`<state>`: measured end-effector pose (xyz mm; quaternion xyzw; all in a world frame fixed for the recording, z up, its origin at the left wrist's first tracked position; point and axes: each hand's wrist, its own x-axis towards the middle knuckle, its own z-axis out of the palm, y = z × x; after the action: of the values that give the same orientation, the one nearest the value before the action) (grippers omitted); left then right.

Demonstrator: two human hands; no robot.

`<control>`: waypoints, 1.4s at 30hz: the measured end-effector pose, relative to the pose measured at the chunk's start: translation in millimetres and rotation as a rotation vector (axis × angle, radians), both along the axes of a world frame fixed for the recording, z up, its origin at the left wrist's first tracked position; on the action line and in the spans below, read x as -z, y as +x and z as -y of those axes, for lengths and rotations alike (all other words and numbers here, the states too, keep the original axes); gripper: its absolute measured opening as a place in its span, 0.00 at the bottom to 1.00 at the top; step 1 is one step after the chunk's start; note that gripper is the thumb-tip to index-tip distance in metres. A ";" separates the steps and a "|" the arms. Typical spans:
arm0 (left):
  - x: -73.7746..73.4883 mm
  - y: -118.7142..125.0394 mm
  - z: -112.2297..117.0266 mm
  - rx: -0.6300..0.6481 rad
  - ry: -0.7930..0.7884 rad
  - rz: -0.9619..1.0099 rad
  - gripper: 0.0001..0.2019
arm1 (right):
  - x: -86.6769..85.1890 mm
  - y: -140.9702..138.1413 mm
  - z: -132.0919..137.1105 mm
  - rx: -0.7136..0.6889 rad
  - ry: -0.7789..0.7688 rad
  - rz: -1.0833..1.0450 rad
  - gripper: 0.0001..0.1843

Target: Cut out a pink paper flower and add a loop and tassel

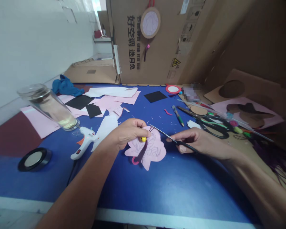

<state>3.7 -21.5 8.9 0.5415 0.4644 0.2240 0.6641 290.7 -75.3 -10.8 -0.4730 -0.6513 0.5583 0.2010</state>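
My left hand (132, 131) is closed in a pinch at the top of a dark purple tassel (142, 153) with a yellow bell (143, 139). Behind the tassel is a pink paper cut-out (158, 149) with line drawing on it; whether the fingers grip the paper too is hidden. A small pink curl (134, 160) shows by the tassel's lower end. My right hand (193, 141) is closed around black-handled scissors (162, 132), seen nearly edge-on. Their thin metal tip points left, beside a dark cord loop at the cut-out's upper edge, near my left fingertips.
On the blue table (181, 187), a white glue gun (87, 140), black tape roll (34, 159) and glass of liquid (54, 109) stand left. Paper sheets (112, 95) lie behind. Large black scissors (212, 125) and a pen (178, 116) lie right. Cardboard (157, 70) walls the back.
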 end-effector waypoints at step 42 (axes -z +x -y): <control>1.3 -2.3 -1.5 0.045 0.005 -0.033 0.08 | -0.6 0.2 1.2 0.012 -0.020 0.029 0.31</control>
<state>1.3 -20.0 7.6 0.5571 0.4624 0.2012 0.6598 290.9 -76.5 -10.2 -0.4868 -0.6458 0.5567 0.1899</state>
